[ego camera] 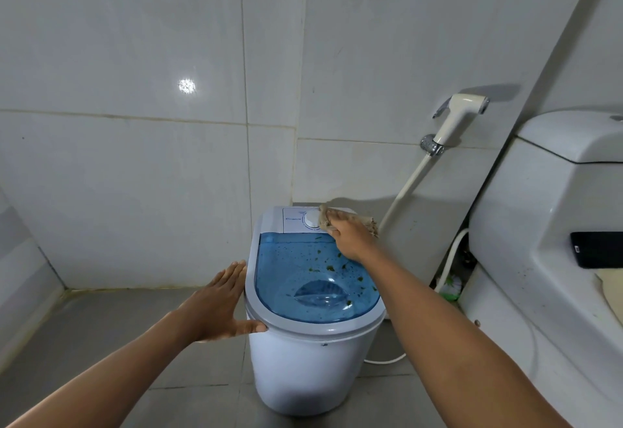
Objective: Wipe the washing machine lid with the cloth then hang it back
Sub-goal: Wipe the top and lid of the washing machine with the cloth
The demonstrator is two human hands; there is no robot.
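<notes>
Everything here is placed against the small white plastic washing machine point(313, 360) that stands on the grey tiled floor point(101, 326).

At its left side, the left hand point(219, 306) lies flat with straight fingers against the grey rim, the thumb tucked under the front-left edge; it grips nothing and seems only to steady the tub.

On top of the machine sits the translucent blue plastic lid point(310, 272), oval at the front. Small green flecks point(332, 267) are scattered over its right half and middle, so the lid itself looks unwiped as yet.

At the machine's back, on the white control panel with its round dial point(313, 218), the right hand point(350, 237) presses a crumpled beige cloth point(362, 220) down just right of the dial. The fingers are curled over the cloth, though how firmly they pinch it is hard to tell from this angle.

To the machine's right a cream bidet sprayer point(455, 117) hangs on the wall, and further right stands a white ceramic toilet point(556, 208) with a black phone point(596, 249) on it.

By my reading the wiping has barely begun at the back; the blue lid remains, then hanging the cloth back. No hook or rail for it is in view.
</notes>
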